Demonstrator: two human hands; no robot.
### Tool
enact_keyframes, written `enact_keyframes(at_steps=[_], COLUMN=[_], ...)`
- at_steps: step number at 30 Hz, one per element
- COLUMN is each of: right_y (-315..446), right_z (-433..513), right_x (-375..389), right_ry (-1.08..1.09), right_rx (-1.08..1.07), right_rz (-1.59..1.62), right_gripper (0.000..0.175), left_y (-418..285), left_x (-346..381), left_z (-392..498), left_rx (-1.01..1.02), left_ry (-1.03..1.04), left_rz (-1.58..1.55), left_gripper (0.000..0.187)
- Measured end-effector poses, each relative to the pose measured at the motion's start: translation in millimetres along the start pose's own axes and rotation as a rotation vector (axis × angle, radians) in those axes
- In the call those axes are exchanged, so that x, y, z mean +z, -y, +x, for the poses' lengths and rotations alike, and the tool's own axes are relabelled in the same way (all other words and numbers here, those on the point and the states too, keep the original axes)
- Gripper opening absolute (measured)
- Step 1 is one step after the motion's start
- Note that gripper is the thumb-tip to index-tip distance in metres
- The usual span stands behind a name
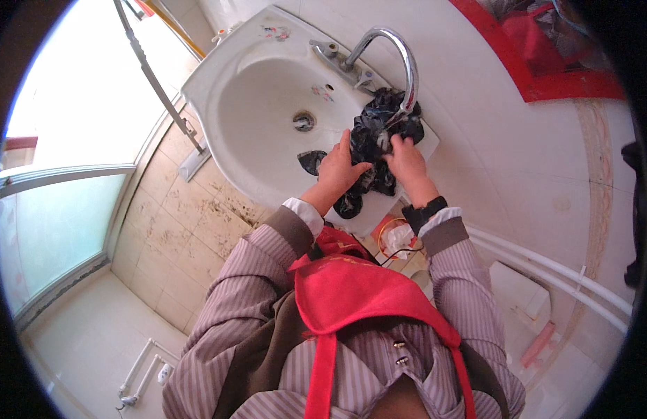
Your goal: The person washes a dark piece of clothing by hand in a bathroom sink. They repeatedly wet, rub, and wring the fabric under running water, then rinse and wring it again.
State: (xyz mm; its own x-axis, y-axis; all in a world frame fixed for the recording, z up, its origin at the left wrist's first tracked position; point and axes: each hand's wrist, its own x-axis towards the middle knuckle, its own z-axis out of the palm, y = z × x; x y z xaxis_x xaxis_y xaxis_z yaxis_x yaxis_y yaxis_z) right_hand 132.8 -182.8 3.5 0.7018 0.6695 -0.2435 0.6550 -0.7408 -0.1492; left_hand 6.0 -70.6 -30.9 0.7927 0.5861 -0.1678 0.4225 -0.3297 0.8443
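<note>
A bunched black plastic bag (362, 139) lies over the right rim and side of a white ceramic washbasin (239, 131), with one end reaching into the bowl. My left hand (338, 166) rests on the bag's left side, its thumb and fingers spread against the plastic. At the bag's right side is my right hand (405, 160), its fingertips curled on the plastic; it is slightly blurred, and whether it pinches the bag I cannot tell. The curved chrome faucet (410, 68) arches over, its spout end just above the bag.
Two tap handles (329, 49) sit at the basin's back edge. Below the basin stands a waste bin with crumpled white paper (398, 238). A long-handled floor tool (193, 160) leans at the left, over stained floor tiles (197, 220). White pipes (533, 262) run along the right wall.
</note>
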Motion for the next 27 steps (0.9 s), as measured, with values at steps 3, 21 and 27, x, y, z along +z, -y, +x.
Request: enact_keyframes(at_steps=[3,21,27], right_y=[-0.3,-17.3,-16.5], right_z=[-14.9,-48.3,-50.3], right_x=[-13.4,-34.5,-25.3], right_ry=[0.291,-0.299,-0.164], right_rx=[-0.188,-0.410,0.040], right_rz=[0.303,0.670,1.207], right_gripper=[0.032,0.059,0.036], left_y=[-3.0,-98.2,-47.0], left_x=[-6.9,-42.2,-25.9], left_z=[8.0,-36.8,-31.8], left_rx=[-0.040,0.780,0.451], left_ry=[0.142,0.087,-0.286], left_rz=[0.031,-0.417,-0.282], left_gripper=[0.060,0.017,0.032])
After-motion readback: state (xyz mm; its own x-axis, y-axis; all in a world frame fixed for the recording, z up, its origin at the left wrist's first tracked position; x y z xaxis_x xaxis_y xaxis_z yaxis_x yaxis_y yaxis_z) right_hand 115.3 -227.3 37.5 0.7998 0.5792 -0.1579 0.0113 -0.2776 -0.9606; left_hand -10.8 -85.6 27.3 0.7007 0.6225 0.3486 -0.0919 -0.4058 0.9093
